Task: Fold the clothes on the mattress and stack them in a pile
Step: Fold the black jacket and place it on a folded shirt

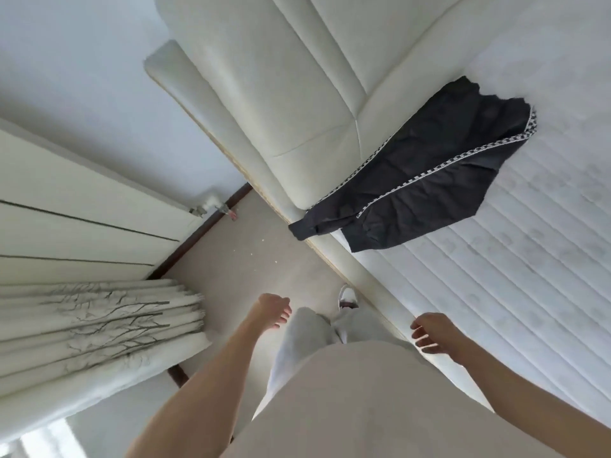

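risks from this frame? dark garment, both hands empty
1. The dark jacket has one sleeve hanging over the mattress edge; a careless pull might slide it to the floor.
2. It lies crumpled against the headboard, so folding in place may trap creases.
3. Left hand and right hand are both far from it, so a long lean is likely.

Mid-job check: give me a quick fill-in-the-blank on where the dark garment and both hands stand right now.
1. The dark garment lies on the ____, trimmed with a checkered stripe.
2. One end of the garment hangs over the bed's ____.
3. The left hand and right hand each hold ____.
4. The tree-branch print is on the ____ at the left.

Missing words: mattress; edge; nothing; curtain
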